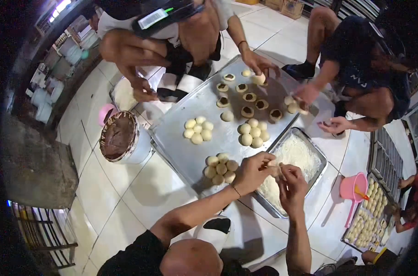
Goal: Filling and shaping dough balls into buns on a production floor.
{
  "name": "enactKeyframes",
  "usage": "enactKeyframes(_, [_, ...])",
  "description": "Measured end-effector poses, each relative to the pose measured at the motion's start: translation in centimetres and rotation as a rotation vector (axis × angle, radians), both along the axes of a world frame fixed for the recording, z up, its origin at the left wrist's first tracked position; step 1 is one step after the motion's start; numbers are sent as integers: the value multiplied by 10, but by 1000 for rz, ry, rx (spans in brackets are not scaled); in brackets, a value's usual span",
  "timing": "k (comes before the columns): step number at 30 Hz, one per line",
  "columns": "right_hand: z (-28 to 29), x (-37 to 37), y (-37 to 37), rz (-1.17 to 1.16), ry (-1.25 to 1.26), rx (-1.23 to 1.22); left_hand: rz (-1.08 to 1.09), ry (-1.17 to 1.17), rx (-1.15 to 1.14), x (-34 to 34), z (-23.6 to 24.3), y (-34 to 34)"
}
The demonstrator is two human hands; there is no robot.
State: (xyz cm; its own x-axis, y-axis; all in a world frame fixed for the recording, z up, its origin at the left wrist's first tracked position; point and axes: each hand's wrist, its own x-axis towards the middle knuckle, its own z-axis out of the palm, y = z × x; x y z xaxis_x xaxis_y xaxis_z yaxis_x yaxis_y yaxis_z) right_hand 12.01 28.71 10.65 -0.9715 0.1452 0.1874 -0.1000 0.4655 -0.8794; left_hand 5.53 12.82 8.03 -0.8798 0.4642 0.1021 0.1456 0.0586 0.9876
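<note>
My left hand (252, 175) and my right hand (292, 187) meet over a rectangular metal tray (314, 146) of pale crumbs or flour (296, 149). Between their fingertips they pinch a small piece of dough (274, 169), partly covered by the fingers. Beyond my left wrist, a cluster of dough balls (221, 168) sits on a large metal sheet (174, 149). Two more clusters, one of yellowish balls (198, 129) and another of paler balls (254, 133), lie farther back. Behind them are several flattened dough rounds (247, 112) topped with dark filling.
A bucket of brown paste (120, 138) stands left of the sheet. Two people crouch across from me, their hands (263, 64) (305, 94) at the dough. At right are a pink dipper (354, 187) and trays of shaped dough (364, 227), with another person's arms (404, 216) nearby.
</note>
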Motion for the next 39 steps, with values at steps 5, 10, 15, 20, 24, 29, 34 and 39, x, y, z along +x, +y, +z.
enactKeyframes(5, [19,-14,-28,98,141,163,135,215,-17,22,-7,5])
enactKeyframes(10, [34,-13,-33,109,-143,-183,131,-118,306,25,3,-26])
enactKeyframes(15, [32,-12,-38,164,-179,-227,126,-377,332,21,23,-51])
enactKeyframes(20, [37,-19,-51,145,-128,-348,190,20,287,23,17,-46])
enactKeyframes(24, [38,-19,-53,158,-61,-279,249,-25,259,26,16,-44])
enactKeyframes(29, [46,-26,-55,76,-248,-287,198,-187,276,28,26,-53])
enactKeyframes(34, [44,-31,-58,153,-188,-414,138,-434,522,23,18,-42])
enactKeyframes(39, [33,-43,-54,230,-339,-312,109,-1000,772,14,-3,-54])
